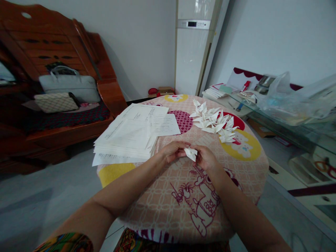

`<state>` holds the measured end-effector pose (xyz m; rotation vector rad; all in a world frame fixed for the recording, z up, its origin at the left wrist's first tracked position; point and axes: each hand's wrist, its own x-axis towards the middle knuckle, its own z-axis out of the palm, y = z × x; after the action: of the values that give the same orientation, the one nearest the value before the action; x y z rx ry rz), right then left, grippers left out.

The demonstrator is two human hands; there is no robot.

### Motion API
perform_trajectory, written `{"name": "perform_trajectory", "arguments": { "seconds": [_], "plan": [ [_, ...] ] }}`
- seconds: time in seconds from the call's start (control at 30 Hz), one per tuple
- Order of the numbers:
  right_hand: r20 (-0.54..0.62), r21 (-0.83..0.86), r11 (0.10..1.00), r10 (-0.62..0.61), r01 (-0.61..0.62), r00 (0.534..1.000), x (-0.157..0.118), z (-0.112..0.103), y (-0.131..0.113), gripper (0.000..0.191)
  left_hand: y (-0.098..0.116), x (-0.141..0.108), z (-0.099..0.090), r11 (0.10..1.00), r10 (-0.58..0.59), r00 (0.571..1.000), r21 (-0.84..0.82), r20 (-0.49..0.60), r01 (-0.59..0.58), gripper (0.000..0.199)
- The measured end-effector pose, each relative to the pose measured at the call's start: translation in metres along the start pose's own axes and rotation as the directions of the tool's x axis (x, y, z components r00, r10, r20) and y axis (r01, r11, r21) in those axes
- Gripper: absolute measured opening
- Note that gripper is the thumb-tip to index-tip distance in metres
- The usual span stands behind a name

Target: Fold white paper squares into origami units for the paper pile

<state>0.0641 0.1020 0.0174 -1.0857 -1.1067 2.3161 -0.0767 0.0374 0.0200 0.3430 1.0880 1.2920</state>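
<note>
Over the middle of the round table, a small folded white paper [191,154] is held between both hands. My left hand [175,151] pinches its left side with closed fingers. On its right side, the fingers of my right hand [205,157] are closed on it too. A thick stack of white paper sheets [126,138] lies to the left of my hands, with a smaller printed sheet [166,124] at its right. Beyond my right hand sits a cluster of several folded white paper pieces [210,119] with pointed tips.
A patterned pink cloth [168,196] covers the table. At the left stands a wooden bench [65,131] with a light bag [69,87] on it. A glass-topped cabinet [296,133] at the right bears a plastic bag [291,101] and papers. A tall white appliance [193,52] stands behind.
</note>
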Motion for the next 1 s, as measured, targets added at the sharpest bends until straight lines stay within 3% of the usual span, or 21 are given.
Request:
{"name": "perform_trajectory", "arguments": {
  "seconds": [0.23, 0.37, 0.47, 0.6, 0.73, 0.87, 1.0],
  "plan": [
    [0.029, 0.021, 0.999, -0.037, 0.036, 0.999, 0.006, -0.003, 0.007, 0.008, -0.001, 0.000, -0.002, 0.999, -0.020, 1.000, 0.034, -0.012, 0.020, 0.020],
    [0.035, -0.015, 0.999, -0.050, 0.051, 0.998, 0.003, -0.003, 0.006, 0.011, 0.002, -0.002, -0.002, 0.998, 0.046, 0.999, 0.048, -0.007, -0.045, 0.026],
    [0.065, -0.065, 0.998, -0.019, 0.024, 0.998, -0.003, -0.001, 0.003, 0.016, 0.005, -0.005, 0.000, 0.995, 0.081, 0.997, 0.066, -0.020, -0.079, 0.029],
    [0.026, -0.102, 0.993, 0.070, -0.067, 0.997, -0.005, 0.000, -0.001, 0.019, 0.006, -0.009, 0.005, 0.998, 0.039, 0.998, 0.055, -0.051, -0.036, 0.027],
    [0.002, -0.065, 0.993, 0.097, -0.097, 0.995, -0.003, 0.001, -0.003, 0.017, 0.005, -0.010, 0.010, 0.999, 0.034, 0.996, 0.022, -0.083, -0.032, 0.022],
    [-0.013, -0.023, 0.990, 0.140, -0.140, 0.990, -0.005, 0.003, -0.006, 0.016, 0.004, -0.008, 0.008, 0.999, 0.049, 0.998, 0.009, -0.045, -0.049, 0.020],
    [0.043, -0.041, 0.999, 0.013, -0.011, 0.999, -0.007, 0.001, -0.005, 0.015, 0.003, -0.008, 0.003, 0.999, -0.011, 1.000, -0.038, 0.017, 0.012, 0.018]
  ]
}}
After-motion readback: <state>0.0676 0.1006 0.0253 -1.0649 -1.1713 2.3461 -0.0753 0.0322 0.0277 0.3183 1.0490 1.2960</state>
